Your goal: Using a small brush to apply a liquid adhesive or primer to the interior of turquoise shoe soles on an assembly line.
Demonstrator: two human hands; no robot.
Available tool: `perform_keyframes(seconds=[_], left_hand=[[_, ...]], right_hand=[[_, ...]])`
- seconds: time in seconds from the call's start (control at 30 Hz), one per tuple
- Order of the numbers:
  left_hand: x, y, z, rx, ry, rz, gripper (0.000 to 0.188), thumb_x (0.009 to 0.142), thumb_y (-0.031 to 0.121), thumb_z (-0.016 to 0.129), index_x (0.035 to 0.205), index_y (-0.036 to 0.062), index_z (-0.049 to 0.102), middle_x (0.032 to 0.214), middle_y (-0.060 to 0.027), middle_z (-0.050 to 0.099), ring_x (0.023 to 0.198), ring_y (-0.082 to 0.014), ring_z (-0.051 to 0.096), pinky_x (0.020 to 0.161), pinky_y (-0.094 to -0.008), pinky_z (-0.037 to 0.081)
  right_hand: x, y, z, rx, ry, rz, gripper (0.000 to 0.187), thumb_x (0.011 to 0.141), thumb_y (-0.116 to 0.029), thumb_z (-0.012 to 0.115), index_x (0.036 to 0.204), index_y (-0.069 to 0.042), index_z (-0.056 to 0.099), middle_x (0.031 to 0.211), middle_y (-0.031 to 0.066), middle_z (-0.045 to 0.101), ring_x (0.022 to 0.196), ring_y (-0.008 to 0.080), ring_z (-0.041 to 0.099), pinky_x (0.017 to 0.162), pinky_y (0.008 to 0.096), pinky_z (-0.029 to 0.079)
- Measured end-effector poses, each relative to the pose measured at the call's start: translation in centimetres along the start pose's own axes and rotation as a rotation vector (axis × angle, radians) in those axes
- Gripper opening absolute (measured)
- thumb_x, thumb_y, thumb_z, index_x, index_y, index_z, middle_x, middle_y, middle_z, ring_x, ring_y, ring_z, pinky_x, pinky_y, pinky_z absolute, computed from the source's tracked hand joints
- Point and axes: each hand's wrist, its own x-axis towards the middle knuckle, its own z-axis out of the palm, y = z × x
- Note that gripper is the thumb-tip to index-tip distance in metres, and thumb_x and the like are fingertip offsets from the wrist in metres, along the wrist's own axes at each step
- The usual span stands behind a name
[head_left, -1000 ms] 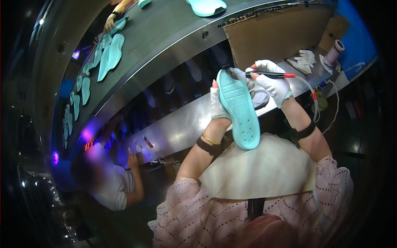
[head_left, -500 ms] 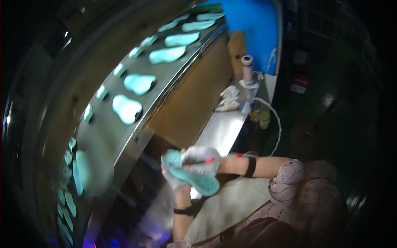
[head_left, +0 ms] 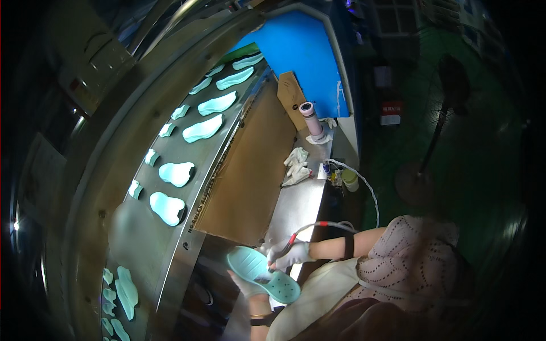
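A mint-green shoe sole (head_left: 245, 261) lies tilted in my gloved left hand (head_left: 247, 286). The fingers support it from beneath and along its left edge, mostly hidden by it. Ridges cross its far part, and small holes dot the end nearest me. Over the sole's middle, my gloved right hand (head_left: 290, 254) grips a slim pen-like tool (head_left: 291, 241) with red bands and a grey cable. The tool's tip is at or very close to the sole's edge; contact cannot be made out.
To the left runs a conveyor belt (head_left: 196, 152) carrying several mint soles (head_left: 203, 129) and smaller strap pieces (head_left: 151, 157). Beyond my hands, a metal table (head_left: 293, 210) bears white gloves (head_left: 297, 166) and a pink bottle (head_left: 310, 120). A brown board (head_left: 244, 182) lines the belt's side.
The sole has turned so its ridged face shows more fully. My right hand now sits over its middle with the tool. The whole view has shifted.
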Motion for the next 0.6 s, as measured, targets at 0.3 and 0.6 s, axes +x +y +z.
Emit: perform_keyframes(seconds=[0.3,0.6], left_hand=[[0.8,-3.4,-2.7,0.035,0.11,-0.16,0.08,0.073,0.072,0.037,0.123,0.0095,0.045,0.109,-0.0173,0.055,0.093,-0.0335,0.055,0.079,-0.046,0.047],[4.4,-0.8,1.4,-0.13,0.11,0.15,0.101,0.055,0.082,0.048,0.123,0.0072,0.041,0.106,-0.017,0.056,0.095,-0.0383,0.055,0.079,-0.0487,0.047]], right_hand=[[0.3,2.7,-2.8,0.221,-0.032,-0.094,0.013,0.076,-0.011,0.065,0.086,-0.003,0.062,0.083,0.0034,0.061,0.071,0.0099,0.055,0.06,0.0263,0.047],[2.1,-1.5,-1.0,-0.002,0.129,-0.135,0.011,0.074,-0.004,0.069,0.083,-0.003,0.062,0.08,0.0022,0.064,0.075,0.0067,0.057,0.066,0.022,0.046]])
